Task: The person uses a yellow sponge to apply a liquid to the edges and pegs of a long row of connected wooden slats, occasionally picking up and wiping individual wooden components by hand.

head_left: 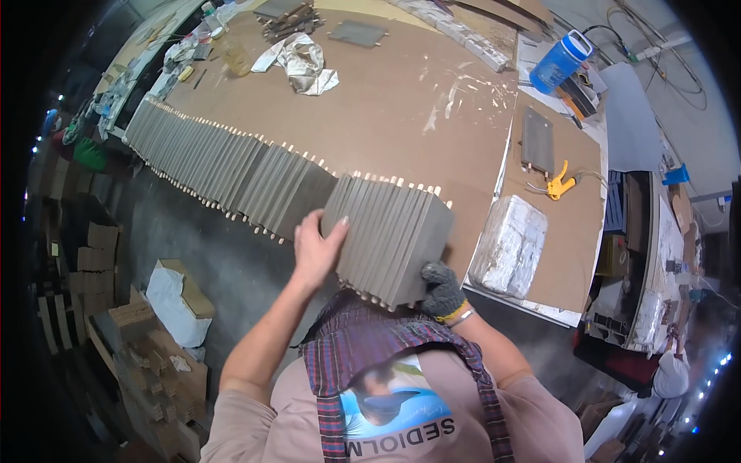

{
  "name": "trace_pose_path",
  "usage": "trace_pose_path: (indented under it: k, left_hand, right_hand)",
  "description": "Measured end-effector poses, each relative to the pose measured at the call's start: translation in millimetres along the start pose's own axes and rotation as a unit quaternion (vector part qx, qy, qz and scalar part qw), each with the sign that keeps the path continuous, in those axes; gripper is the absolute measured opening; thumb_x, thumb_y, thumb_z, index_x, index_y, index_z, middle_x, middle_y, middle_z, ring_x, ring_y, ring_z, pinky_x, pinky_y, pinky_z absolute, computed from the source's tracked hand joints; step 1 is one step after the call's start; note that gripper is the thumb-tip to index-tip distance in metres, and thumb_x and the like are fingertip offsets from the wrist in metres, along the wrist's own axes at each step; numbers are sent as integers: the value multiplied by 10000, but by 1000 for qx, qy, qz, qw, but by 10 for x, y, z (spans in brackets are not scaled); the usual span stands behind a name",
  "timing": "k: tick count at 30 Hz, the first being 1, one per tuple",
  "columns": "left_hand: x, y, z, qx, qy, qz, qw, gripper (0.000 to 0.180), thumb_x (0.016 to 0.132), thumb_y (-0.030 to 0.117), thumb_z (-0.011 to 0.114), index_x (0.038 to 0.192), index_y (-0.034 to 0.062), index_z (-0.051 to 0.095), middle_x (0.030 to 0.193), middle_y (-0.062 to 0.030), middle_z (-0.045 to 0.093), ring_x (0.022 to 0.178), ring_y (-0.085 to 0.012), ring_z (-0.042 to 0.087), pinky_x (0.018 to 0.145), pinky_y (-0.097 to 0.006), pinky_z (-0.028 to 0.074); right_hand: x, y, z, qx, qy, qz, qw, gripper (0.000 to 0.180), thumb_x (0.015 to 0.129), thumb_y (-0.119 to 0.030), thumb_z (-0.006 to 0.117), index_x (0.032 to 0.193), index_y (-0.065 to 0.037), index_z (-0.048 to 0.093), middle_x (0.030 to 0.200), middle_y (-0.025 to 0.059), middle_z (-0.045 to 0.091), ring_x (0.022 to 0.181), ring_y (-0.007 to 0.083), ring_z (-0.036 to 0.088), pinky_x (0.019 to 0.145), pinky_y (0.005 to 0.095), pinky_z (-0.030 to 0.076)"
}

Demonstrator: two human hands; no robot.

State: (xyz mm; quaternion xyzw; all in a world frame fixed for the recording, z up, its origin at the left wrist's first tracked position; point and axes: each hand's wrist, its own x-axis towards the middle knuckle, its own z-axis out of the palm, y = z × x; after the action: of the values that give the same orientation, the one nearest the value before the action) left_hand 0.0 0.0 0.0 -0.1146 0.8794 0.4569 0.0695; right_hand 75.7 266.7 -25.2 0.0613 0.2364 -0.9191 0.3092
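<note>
A block of upright grey panels (384,235), pressed face to face with pale wooden dowels sticking out along the top and bottom edges, stands at the near edge of the table. My bare left hand (316,245) presses against its left end, thumb on the panels. On the opposite end, my right hand (442,291) in a dark grey knitted glove holds the lower outer face, so the block is clamped between both hands. A long row of similar panels (224,163) with dowels runs off to the left along the table edge, close beside my left hand.
The brown tabletop (394,108) bears a crumpled cloth (299,62) and stacked panels (287,17). To the right lie a wrapped block (509,247), a yellow air blow gun (561,184), a single panel (537,140) and a blue bottle (557,65). Cardboard pieces (154,351) lie at lower left.
</note>
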Motion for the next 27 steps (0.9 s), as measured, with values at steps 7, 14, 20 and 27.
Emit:
trace_pose_path:
  k: [7, 14, 20, 27]
  left_hand:
    - [62, 289, -376, 250, 44, 91, 963, 753, 864, 369, 744, 1391, -103, 484, 1323, -257, 558, 1227, -418, 476, 1068, -502, 395]
    - [-24, 154, -333, 345, 115, 246, 899, 710, 851, 267, 740, 1412, -76, 471, 1479, -221, 454, 1351, -397, 413, 1127, -549, 320]
    - [-68, 52, -275, 311, 97, 279, 903, 655, 848, 234, 727, 1391, -60, 509, 1503, -206, 446, 1369, -397, 404, 1153, -540, 290]
    - [-334, 30, -409, 194, 116, 293, 929, 548, 826, 84, 715, 1355, 23, 587, 1423, -172, 538, 1311, -377, 483, 1114, -490, 380]
  right_hand:
    - [327, 453, -96, 129, 49, 3, 990, 319, 938, -63, 624, 1233, 60, 620, 1182, 144, 699, 1076, 279, 686, 954, 466, 576]
    - [416, 244, 20, -37, 66, -28, 997, 248, 960, -151, 690, 1124, 27, 636, 1052, 112, 702, 945, 225, 708, 807, 381, 620]
    - [234, -43, -116, -552, 167, -30, 816, 306, 920, -240, 758, 1088, 0, 672, 1006, 107, 699, 957, 238, 715, 769, 376, 599]
    - [-54, -93, -340, -900, 98, -92, 414, 330, 756, -218, 778, 1084, -194, 755, 906, 87, 666, 924, 313, 666, 787, 448, 536]
